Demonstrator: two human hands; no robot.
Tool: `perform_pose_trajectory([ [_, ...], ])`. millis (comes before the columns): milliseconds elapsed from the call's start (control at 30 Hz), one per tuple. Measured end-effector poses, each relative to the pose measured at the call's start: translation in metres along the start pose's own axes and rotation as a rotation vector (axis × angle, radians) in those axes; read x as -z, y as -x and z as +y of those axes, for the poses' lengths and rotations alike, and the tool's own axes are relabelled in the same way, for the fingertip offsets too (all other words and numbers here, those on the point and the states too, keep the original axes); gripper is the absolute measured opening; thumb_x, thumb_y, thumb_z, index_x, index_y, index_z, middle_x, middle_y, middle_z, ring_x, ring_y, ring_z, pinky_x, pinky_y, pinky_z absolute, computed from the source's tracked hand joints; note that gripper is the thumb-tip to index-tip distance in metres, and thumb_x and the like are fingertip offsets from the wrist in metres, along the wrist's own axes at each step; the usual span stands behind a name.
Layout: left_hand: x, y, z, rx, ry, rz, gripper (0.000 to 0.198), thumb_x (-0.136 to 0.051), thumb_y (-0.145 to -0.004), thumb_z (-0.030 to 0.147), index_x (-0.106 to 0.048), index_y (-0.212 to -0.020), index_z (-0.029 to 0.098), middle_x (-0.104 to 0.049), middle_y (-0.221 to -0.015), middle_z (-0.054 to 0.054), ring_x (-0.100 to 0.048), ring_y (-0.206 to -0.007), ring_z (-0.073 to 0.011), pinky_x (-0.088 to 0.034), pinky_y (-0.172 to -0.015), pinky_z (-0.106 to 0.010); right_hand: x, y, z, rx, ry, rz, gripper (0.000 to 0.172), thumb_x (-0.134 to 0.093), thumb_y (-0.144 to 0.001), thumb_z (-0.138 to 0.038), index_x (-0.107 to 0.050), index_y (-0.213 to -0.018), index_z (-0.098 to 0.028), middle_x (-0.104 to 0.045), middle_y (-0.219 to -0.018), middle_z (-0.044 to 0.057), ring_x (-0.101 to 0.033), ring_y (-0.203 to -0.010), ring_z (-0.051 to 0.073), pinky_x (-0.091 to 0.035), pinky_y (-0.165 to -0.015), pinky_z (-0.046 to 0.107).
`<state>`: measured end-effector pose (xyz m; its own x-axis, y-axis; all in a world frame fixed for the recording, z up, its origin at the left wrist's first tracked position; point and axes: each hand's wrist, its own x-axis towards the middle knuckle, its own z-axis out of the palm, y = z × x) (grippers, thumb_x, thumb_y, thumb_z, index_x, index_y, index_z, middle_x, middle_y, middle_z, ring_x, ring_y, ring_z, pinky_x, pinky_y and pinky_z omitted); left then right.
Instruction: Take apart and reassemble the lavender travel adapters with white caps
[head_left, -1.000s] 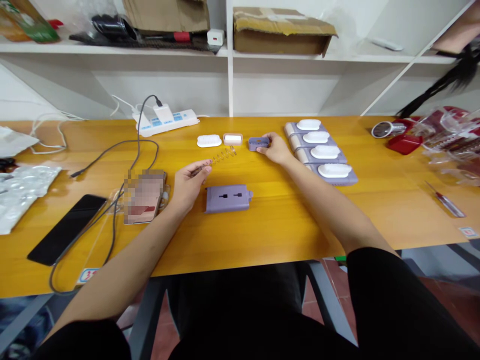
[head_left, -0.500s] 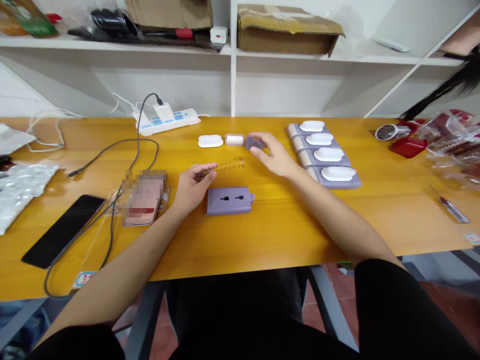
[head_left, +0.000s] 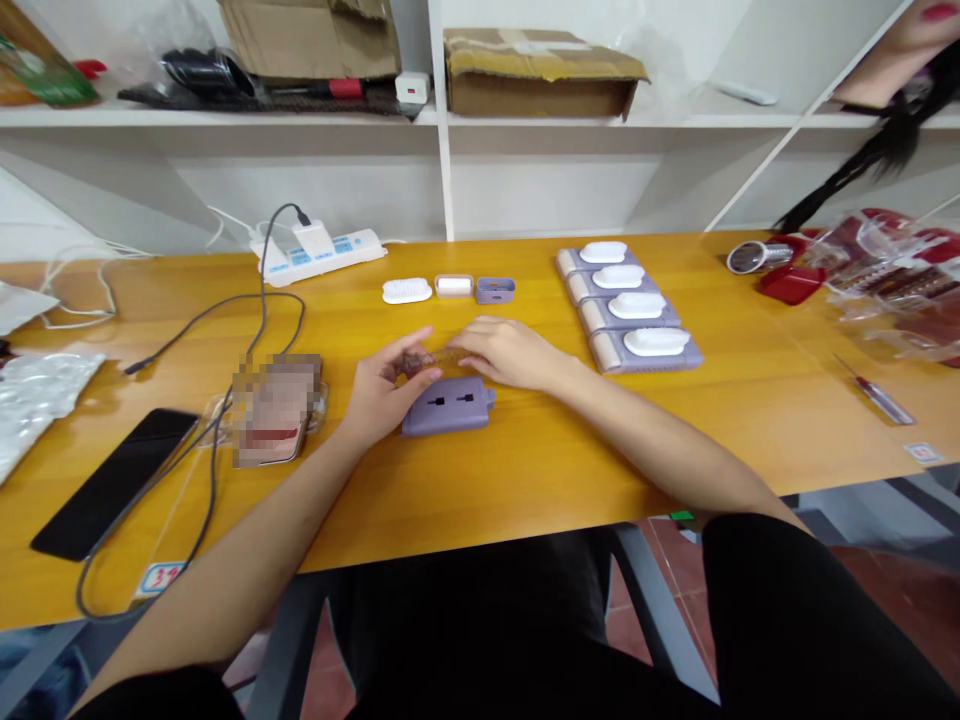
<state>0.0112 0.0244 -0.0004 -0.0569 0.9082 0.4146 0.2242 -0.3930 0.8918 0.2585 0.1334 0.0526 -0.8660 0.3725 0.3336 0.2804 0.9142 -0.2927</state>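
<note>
My left hand [head_left: 382, 390] pinches one end of a thin coiled metal spring [head_left: 429, 358], held just above a flat purple plastic housing [head_left: 447, 406] on the yellow table. My right hand [head_left: 504, 352] has its fingers closed on the spring's other end, over the housing's far edge. Most of the spring is hidden between the two hands. Behind them lie a small purple cap [head_left: 495, 290], a white rectangular piece [head_left: 454, 286] and a white brush head [head_left: 406, 291] in a row.
Several finished purple units with white tops [head_left: 628, 320] lie stacked at the right. A power strip [head_left: 319, 250] with cables, a black phone [head_left: 112, 482], a blurred object [head_left: 276, 408], a screwdriver [head_left: 874, 394] and red packaging [head_left: 892, 270] share the table [head_left: 570, 450]. Shelves hold cardboard boxes.
My right hand left the small purple cap on the table and came back to take the spring's free end. Both hands now hold the spring over the purple housing.
</note>
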Motion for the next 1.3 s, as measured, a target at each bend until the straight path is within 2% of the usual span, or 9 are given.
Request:
perform_pose_trajectory([
  [100,0.000,0.000,-0.004,-0.006,0.071,0.011,0.065,-0.095,-0.095,0.044,-0.073,-0.154,0.030,-0.080,-0.118,-0.006,-0.071,-0.093,-0.0179,-0.059,-0.084,-0.033,0.000,-0.002,0.033,-0.186,-0.170,0.200,0.021,-0.077,-0.104,-0.023,-0.083,-0.124,-0.022,-0.087,-0.126,0.013,-0.079,-0.120,0.032,-0.061,-0.115,0.055],
  [233,0.002,-0.001,-0.011,0.014,0.040,-0.007,0.056,-0.087,-0.102,0.044,-0.070,-0.152,0.028,-0.079,-0.119,-0.006,-0.073,-0.097,-0.0178,-0.058,-0.088,-0.033,0.004,-0.009,0.101,-0.535,-0.474,0.574,0.026,-0.086,-0.087,-0.023,-0.076,-0.111,-0.023,-0.085,-0.118,0.009,-0.081,-0.106,0.027,-0.070,-0.102,0.048],
  [367,0.003,0.000,-0.014,0.048,-0.011,-0.032,0.049,-0.083,-0.105,0.043,-0.070,-0.149,0.027,-0.079,-0.119,-0.007,-0.074,-0.102,-0.0200,-0.059,-0.091,-0.035,0.007,-0.014,0.151,-0.608,-0.556,0.690,0.033,-0.090,-0.077,-0.024,-0.068,-0.102,-0.025,-0.079,-0.104,0.005,-0.080,-0.103,0.026,-0.071,-0.105,0.047],
  [567,0.002,0.002,-0.010,0.063,-0.077,-0.069,0.041,-0.078,-0.108,0.041,-0.071,-0.146,0.028,-0.079,-0.116,-0.006,-0.075,-0.103,-0.0204,-0.058,-0.093,-0.036,0.012,-0.016,0.165,-0.552,-0.407,0.584,0.038,-0.083,-0.082,-0.023,-0.069,-0.117,-0.024,-0.078,-0.104,0.006,-0.080,-0.100,0.028,-0.070,-0.108,0.054],
  [800,0.002,0.002,-0.007,0.094,-0.096,-0.097,0.041,-0.077,-0.106,0.042,-0.071,-0.143,0.026,-0.080,-0.114,-0.006,-0.075,-0.102,-0.0205,-0.059,-0.092,-0.036,0.034,-0.031,0.150,-0.393,-0.034,0.237,0.058,-0.073,-0.091,-0.017,-0.071,-0.149,-0.016,-0.087,-0.125,0.015,-0.083,-0.113,0.034,-0.066,-0.114,0.055],
  [967,0.001,0.002,-0.004,0.103,-0.106,-0.100,0.042,-0.078,-0.104,0.043,-0.072,-0.142,0.026,-0.081,-0.113,-0.007,-0.076,-0.099,-0.0209,-0.060,-0.089,-0.036,0.032,-0.047,0.149,-0.389,0.134,0.016,0.065,-0.070,-0.091,-0.010,-0.074,-0.155,-0.016,-0.090,-0.131,0.016,-0.083,-0.122,0.041,-0.064,-0.115,0.059],
  [1067,0.001,0.002,-0.002,0.109,-0.111,-0.104,0.041,-0.077,-0.104,0.042,-0.072,-0.142,0.026,-0.081,-0.112,-0.006,-0.076,-0.099,-0.0206,-0.060,-0.089,-0.036,0.023,-0.051,0.155,-0.386,0.189,-0.023,0.059,-0.072,-0.090,-0.010,-0.081,-0.148,-0.019,-0.090,-0.133,0.015,-0.084,-0.122,0.041,-0.064,-0.115,0.060],
  [1200,0.001,0.002,-0.002,0.111,-0.109,-0.112,0.042,-0.078,-0.104,0.042,-0.072,-0.141,0.025,-0.081,-0.110,-0.006,-0.076,-0.098,-0.0207,-0.060,-0.088,-0.036,0.012,-0.050,0.165,-0.345,0.193,0.008,0.044,-0.073,-0.092,-0.015,-0.089,-0.133,-0.023,-0.091,-0.129,0.013,-0.082,-0.123,0.039,-0.063,-0.116,0.058],
  [1300,0.000,0.002,-0.002,0.113,-0.109,-0.120,0.041,-0.076,-0.104,0.042,-0.072,-0.142,0.024,-0.080,-0.111,-0.006,-0.076,-0.099,-0.0207,-0.060,-0.089,-0.036,0.009,-0.046,0.169,-0.333,0.158,0.027,0.042,-0.071,-0.096,-0.019,-0.088,-0.135,-0.019,-0.090,-0.130,0.015,-0.077,-0.131,0.041,-0.058,-0.123,0.062],
])
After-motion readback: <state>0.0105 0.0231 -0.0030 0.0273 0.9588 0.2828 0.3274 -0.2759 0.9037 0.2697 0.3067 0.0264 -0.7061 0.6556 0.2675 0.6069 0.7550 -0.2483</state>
